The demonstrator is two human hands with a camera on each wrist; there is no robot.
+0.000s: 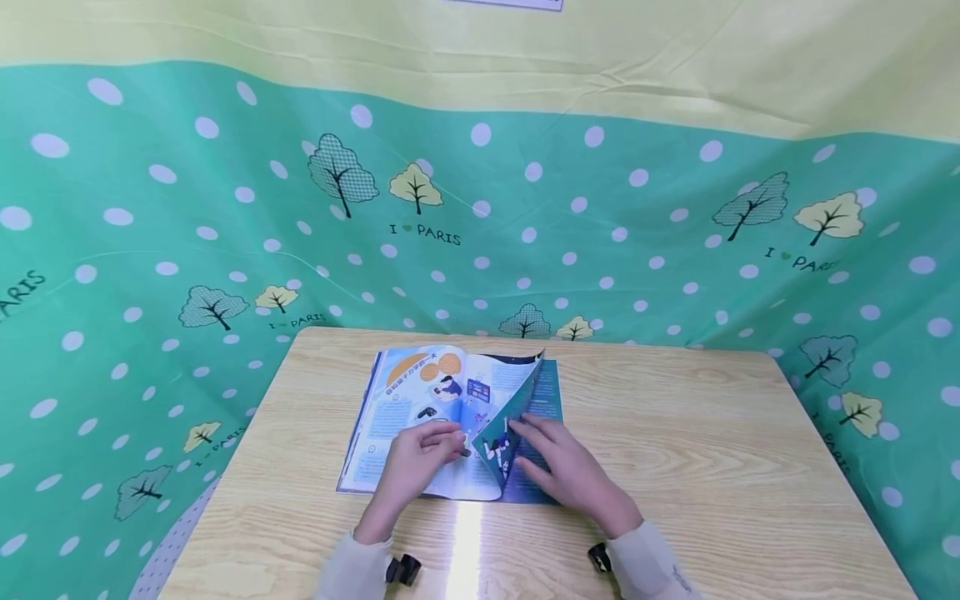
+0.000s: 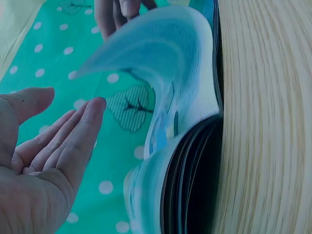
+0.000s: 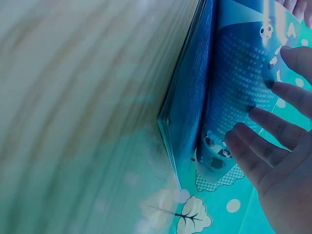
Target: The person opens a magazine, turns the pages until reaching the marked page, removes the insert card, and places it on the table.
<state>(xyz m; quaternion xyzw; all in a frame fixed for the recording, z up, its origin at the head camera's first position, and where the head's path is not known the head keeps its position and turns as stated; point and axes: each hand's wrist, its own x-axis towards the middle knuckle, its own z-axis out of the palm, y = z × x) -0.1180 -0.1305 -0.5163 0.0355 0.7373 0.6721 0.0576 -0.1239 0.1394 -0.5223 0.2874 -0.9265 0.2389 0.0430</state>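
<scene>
An illustrated magazine (image 1: 397, 417) lies spread on the table. One of its right-hand pages (image 1: 517, 417) is raised and curls toward the left. Behind that page is my right hand (image 1: 566, 462), its fingers spread against the printed side; the right wrist view shows the fingertips (image 3: 234, 139) at the page surface, not wrapped round it. My left hand (image 1: 420, 458) hovers over the left half near the fold. Seen from the left wrist, its fingers (image 2: 73, 146) are extended with nothing in them, apart from the curled page (image 2: 170, 44).
The magazine rests on a light wood-grain table (image 1: 675, 433). A green dotted curtain (image 1: 480, 250) with tree prints hangs behind the table and along both sides. Black wrist straps show at the left sleeve (image 1: 356, 571) and the right sleeve (image 1: 645, 567).
</scene>
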